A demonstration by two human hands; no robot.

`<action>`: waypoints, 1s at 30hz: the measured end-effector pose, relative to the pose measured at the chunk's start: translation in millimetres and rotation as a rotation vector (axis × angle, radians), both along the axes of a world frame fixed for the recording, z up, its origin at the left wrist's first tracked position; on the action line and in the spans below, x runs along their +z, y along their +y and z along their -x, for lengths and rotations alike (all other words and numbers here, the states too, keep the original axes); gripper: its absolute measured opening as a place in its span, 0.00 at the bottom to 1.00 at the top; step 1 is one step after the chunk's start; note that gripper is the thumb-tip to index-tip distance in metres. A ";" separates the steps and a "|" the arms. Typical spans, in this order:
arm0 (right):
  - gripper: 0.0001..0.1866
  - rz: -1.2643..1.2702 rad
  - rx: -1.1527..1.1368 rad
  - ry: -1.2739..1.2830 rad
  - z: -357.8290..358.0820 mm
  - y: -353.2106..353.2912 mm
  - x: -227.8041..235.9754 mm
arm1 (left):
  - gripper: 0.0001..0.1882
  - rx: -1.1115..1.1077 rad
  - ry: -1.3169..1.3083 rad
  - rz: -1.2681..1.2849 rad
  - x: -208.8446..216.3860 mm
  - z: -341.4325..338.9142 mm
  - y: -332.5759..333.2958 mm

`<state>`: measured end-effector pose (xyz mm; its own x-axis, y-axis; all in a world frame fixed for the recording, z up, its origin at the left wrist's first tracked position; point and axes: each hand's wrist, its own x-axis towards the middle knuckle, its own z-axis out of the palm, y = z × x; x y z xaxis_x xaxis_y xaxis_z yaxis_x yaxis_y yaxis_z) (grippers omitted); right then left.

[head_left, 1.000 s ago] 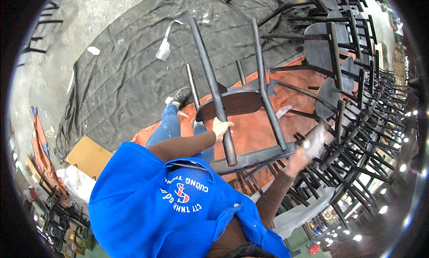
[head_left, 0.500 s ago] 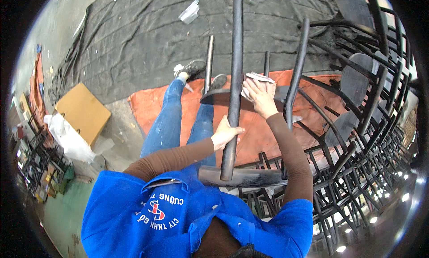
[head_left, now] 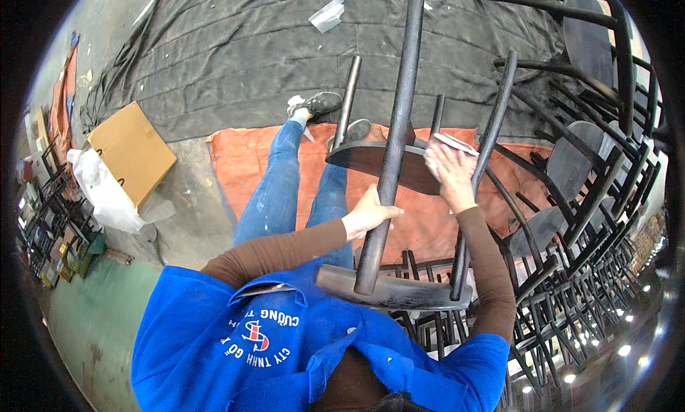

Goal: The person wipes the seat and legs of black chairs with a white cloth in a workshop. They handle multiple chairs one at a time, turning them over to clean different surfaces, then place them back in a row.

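Note:
A black wooden chair is tilted in front of me, its curved back rail against my waist. My left hand is wrapped round one of its long round bars, near the lower end. Beyond that bar, a dark curved board of the chair spans between the legs. At the board's right end my right hand holds a flat pale pad, perhaps a folded cloth. Its fingers lie over the pad, between the long bar and the right-hand bar; the pad's underside is hidden.
Many more black chairs crowd the right side, close to my right arm. An orange sheet lies under my feet, with a dark tarp beyond. On the left are a cardboard box and white plastic.
My right hand and the pad have shifted right and slightly nearer. The chair has swung a little to the right in view, with my left hand still round the same bar.

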<state>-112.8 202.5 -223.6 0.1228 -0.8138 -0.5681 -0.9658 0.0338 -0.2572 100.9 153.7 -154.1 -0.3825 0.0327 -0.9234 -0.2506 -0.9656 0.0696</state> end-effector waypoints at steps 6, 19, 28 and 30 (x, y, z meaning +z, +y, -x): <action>0.32 0.188 0.190 -0.193 3.1 1.8 2.2 | 0.30 -0.004 0.049 -0.009 -4.4 -0.2 -0.9; 0.34 0.270 -0.033 -0.218 0.2 8.4 -5.6 | 0.32 0.002 0.135 0.025 -7.4 -0.3 -5.3; 0.26 0.268 0.010 -0.122 -13.8 13.3 -10.3 | 0.32 0.012 0.127 0.024 -4.2 -1.3 -3.5; 0.28 0.258 -0.356 -0.003 -15.5 20.0 -12.8 | 0.31 -0.009 0.125 0.011 -5.8 -2.2 -4.3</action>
